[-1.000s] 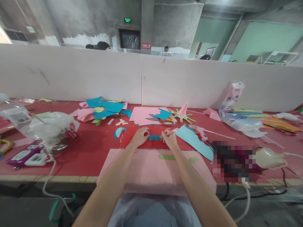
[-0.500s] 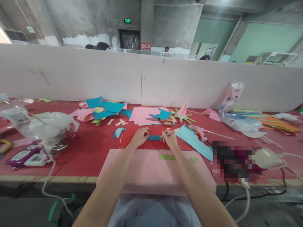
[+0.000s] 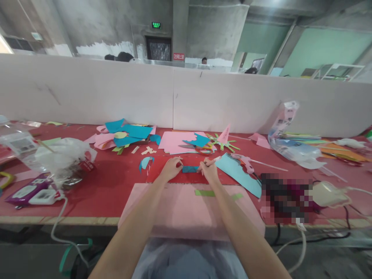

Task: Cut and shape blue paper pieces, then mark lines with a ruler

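Observation:
Both my hands rest on a red sheet (image 3: 162, 176) in the middle of the red table. My left hand (image 3: 171, 168) has its fingers curled and pressed on the left end of a small blue paper strip (image 3: 190, 169). My right hand (image 3: 208, 170) is closed around a thin pink pen-like stick (image 3: 215, 159), its tip at the strip's right end. A large pink sheet (image 3: 180, 209) lies under my forearms with a green strip (image 3: 205, 192) on it.
Scissors (image 3: 195, 147) lie on pink paper behind my hands. A pink glue gun (image 3: 244, 162) sits on a light blue sheet (image 3: 238, 172) to the right. Blue and pink scraps (image 3: 124, 133) are at back left, plastic bags (image 3: 62, 155) left, paper packs (image 3: 293, 145) right. A white partition (image 3: 174, 97) stands behind.

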Demonstrator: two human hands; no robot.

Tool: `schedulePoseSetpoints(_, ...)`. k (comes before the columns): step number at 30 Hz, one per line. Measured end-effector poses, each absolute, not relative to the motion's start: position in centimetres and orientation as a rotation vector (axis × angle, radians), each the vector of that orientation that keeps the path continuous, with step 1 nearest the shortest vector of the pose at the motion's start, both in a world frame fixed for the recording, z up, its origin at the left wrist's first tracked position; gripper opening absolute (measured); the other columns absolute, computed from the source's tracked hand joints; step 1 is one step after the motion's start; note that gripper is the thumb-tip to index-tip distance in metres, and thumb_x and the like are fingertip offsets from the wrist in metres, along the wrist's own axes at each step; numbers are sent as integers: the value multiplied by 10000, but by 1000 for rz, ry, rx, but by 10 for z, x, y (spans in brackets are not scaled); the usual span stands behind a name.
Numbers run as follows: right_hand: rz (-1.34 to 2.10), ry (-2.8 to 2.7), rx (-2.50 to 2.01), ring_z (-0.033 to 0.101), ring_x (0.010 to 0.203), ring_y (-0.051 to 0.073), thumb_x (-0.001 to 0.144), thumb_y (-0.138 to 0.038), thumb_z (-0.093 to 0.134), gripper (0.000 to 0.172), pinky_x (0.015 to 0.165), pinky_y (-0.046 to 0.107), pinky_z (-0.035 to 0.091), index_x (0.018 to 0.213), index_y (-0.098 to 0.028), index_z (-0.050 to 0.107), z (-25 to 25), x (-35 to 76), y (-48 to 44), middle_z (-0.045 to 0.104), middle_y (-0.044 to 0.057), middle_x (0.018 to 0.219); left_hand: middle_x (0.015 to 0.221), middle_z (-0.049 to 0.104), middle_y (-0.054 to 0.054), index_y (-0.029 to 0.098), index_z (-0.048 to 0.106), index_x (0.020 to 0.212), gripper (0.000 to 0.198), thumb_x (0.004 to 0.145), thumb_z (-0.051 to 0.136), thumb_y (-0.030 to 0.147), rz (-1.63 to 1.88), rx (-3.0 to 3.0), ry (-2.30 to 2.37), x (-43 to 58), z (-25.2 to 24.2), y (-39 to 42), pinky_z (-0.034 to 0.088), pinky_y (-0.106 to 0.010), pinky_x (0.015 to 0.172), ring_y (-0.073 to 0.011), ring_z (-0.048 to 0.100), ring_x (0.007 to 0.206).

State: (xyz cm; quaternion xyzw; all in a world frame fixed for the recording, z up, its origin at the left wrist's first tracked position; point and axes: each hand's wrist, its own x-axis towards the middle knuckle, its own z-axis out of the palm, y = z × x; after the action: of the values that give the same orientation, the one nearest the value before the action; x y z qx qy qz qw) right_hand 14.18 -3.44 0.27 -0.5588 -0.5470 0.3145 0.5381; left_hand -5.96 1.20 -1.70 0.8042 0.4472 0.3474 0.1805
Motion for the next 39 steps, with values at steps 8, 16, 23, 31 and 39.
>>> schedulePoseSetpoints(8,675,-1358,-1325,637,513,178,739,-307,489,255,467,222,453,558,-252,318,0,142,-33,447,-68,339,1151,634,-54,196,622,768,116,767,557,99,978,2279,1264,-60,-17,11,421,-370,976,-209,573,1083)
schedulePoseSetpoints(16,693,-1367,-1331,633,502,174,734,-307,479,239,463,217,441,564,-254,319,1,142,-34,446,-70,336,1149,634,-57,194,622,767,106,764,560,108,990,2278,1254,-60,-19,12,420,-360,979,-208,569,1089)
schedulePoseSetpoints(23,653,-1334,-1386,619,474,165,724,-274,462,223,443,210,422,558,-250,316,3,141,-35,458,-70,343,1156,631,-51,198,621,768,115,766,555,104,974,2273,1270,-60,-16,10,419,-353,982,-200,568,1090)
schedulePoseSetpoints(31,649,-1356,-1358,618,489,173,738,-302,473,234,467,226,439,563,-254,325,0,142,-34,454,-68,346,1147,633,-57,199,624,767,115,766,560,103,967,2277,1253,-60,-17,12,410,-372,997,-210,560,1112)
schedulePoseSetpoints(39,717,-1314,-1388,619,485,166,713,-276,472,245,459,216,426,553,-250,289,0,142,-33,487,-68,358,1147,635,-55,200,625,774,124,768,556,97,982,2276,1258,-60,-17,11,415,-366,992,-204,564,1103)
